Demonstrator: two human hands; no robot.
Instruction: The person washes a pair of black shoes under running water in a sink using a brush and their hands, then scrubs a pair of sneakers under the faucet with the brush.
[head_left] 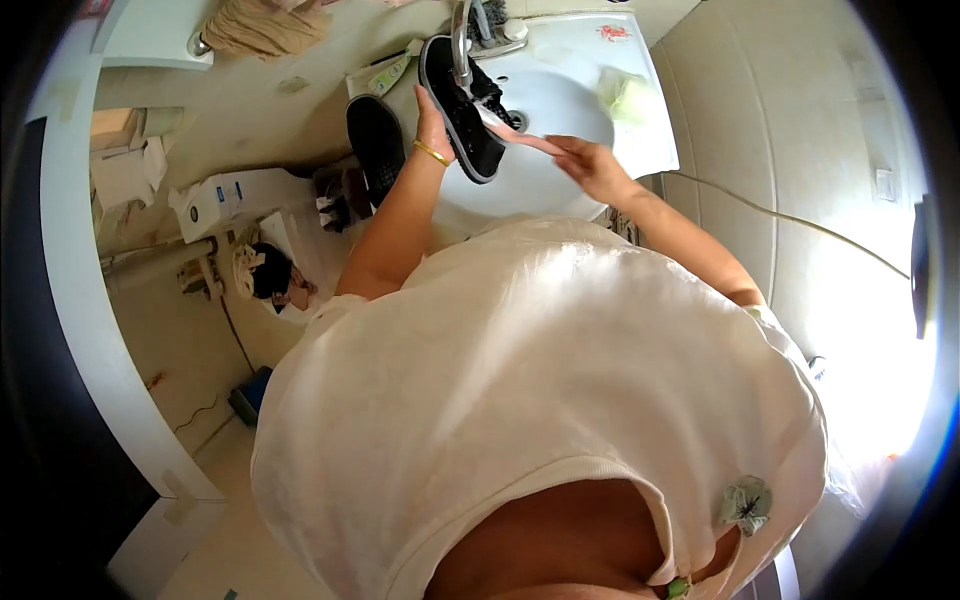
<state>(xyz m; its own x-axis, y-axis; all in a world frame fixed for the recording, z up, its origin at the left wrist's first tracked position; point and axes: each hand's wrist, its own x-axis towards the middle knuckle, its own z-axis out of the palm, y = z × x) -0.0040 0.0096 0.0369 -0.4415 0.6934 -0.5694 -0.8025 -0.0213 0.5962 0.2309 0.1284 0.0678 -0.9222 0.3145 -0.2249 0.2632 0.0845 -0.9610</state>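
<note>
Over the sink (580,105), my left hand (432,130) holds a black shoe (482,150) by its side, tilted under the faucet (461,50). The fingers are partly hidden behind the shoe. My right hand (597,170) grips the pink handle of a brush (530,139), and the brush's pale head touches the shoe near its opening. A second black shoe (376,140) rests on the left edge of the sink counter. Close behind it lies a green and white tube (390,75).
A light green, translucent item (628,97) sits on the sink's right side. Brown cloth (262,28) hangs at the upper left. A white toilet-like fixture (285,240) with dark cloth on it stands to the left. A cable (790,216) runs along the right wall.
</note>
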